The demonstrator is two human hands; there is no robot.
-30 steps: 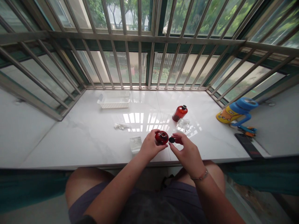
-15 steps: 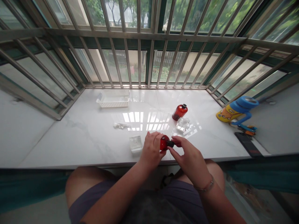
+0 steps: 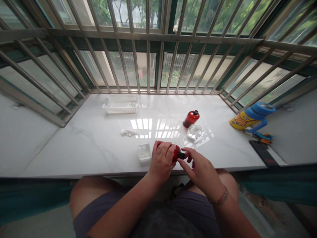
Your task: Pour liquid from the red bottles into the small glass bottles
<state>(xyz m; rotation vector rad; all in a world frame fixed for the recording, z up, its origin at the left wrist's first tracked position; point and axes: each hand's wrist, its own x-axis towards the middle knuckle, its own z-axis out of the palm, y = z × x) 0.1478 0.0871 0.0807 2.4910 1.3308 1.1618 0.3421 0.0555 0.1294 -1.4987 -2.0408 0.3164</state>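
The left hand (image 3: pixel 162 162) comes in from the lower left with its fingers wrapped over the top of a red glass bottle (image 3: pixel 176 154), which lies roughly on its side, its base buried in that palm and its neck pointing right. The right hand (image 3: pixel 201 173) faces it from the other side, wrist bent, with a thin bracelet (image 3: pixel 221 198) on the forearm and its fingers curled in around a black cap (image 3: pixel 181 155). Compared with the earlier frames the bottle has tipped over from showing its open mouth, and the cap, once separate in the right hand, now sits at the neck. The left fingers are closed firmly on the bottle; the right fingers are close about the cap, though it's small and partly shaded, so whether they're actually gripping it is hard to say. Both hands hover just above the white marble worktop (image 3: pixel 223 145), between a clear glass block (image 3: pixel 144 152) and a second clear glass piece (image 3: pixel 194 132) — with a capped red bottle (image 3: pixel 191 119) beyond.
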